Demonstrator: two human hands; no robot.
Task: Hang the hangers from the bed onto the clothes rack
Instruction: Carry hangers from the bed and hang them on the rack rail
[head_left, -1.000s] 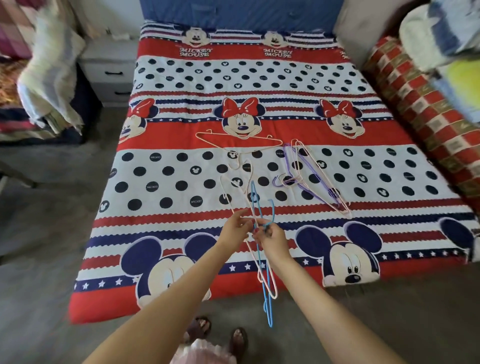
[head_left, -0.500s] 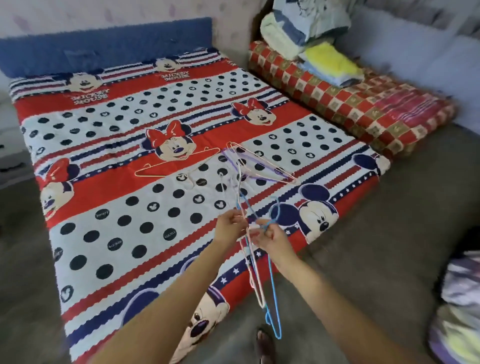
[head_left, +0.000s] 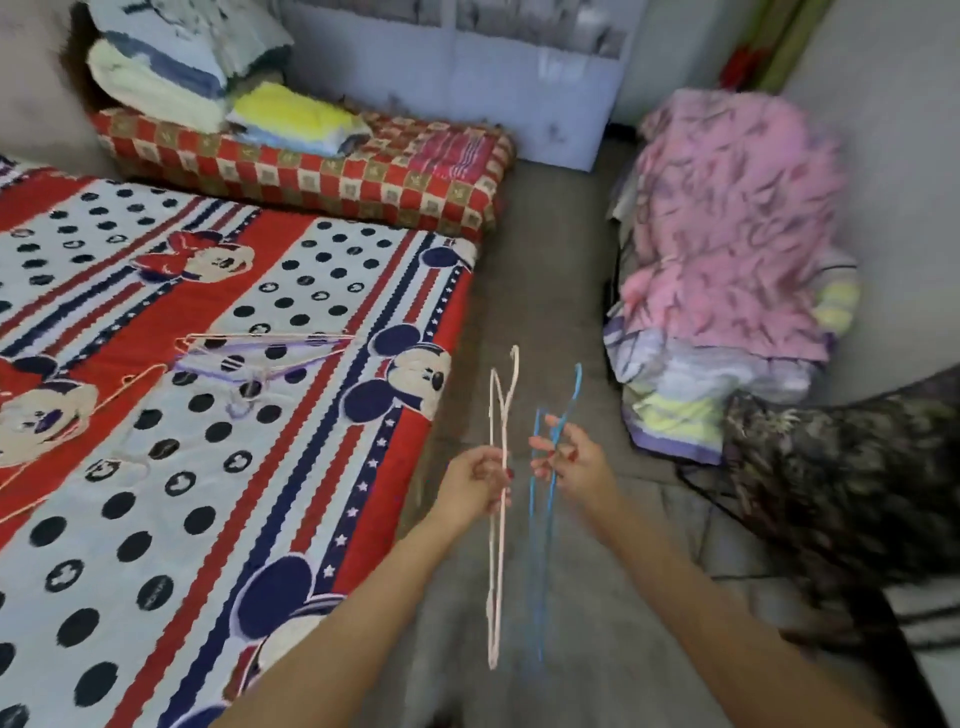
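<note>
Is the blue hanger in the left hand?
No, the right hand grips the blue hanger; the left hand holds the white hanger.

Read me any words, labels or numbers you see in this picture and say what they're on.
None can be read.
Bedspread: a few dark dots carry tiny pale marks that might be lettering, too small and blurred to read.
White hanger and blue hanger: no markings visible.
Checked blanket: pattern only, no text.
</note>
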